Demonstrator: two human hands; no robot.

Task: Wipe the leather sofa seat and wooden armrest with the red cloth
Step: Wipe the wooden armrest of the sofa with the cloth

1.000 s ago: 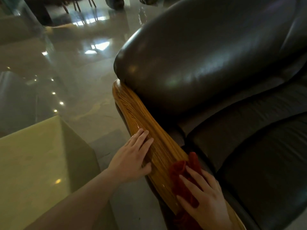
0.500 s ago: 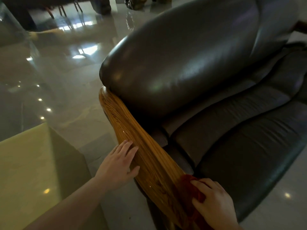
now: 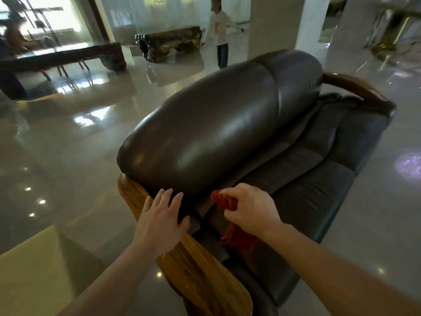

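A dark leather sofa fills the middle, its seat cushion (image 3: 309, 190) to the right of the rounded backrest (image 3: 216, 131). The light wooden armrest (image 3: 200, 279) runs along its near left side. My left hand (image 3: 160, 221) lies flat on this armrest, fingers spread, tips reaching the leather. My right hand (image 3: 247, 207) is shut on the red cloth (image 3: 234, 238), lifted just above the near corner of the seat. One end of the cloth pokes out at the fingers, the other hangs below the wrist.
A second, darker wooden armrest (image 3: 355, 87) is at the sofa's far end. A glass-topped table (image 3: 27, 270) is at lower left. Glossy tile floor (image 3: 68, 156) surrounds the sofa. A person (image 3: 219, 30) stands behind, beside a carved wooden bench (image 3: 169, 43) and a white pillar (image 3: 275, 26).
My right hand gathered the cloth off the armrest and lifted it over to the seat. My left hand slid up the armrest toward the backrest. My view rose, showing the room.
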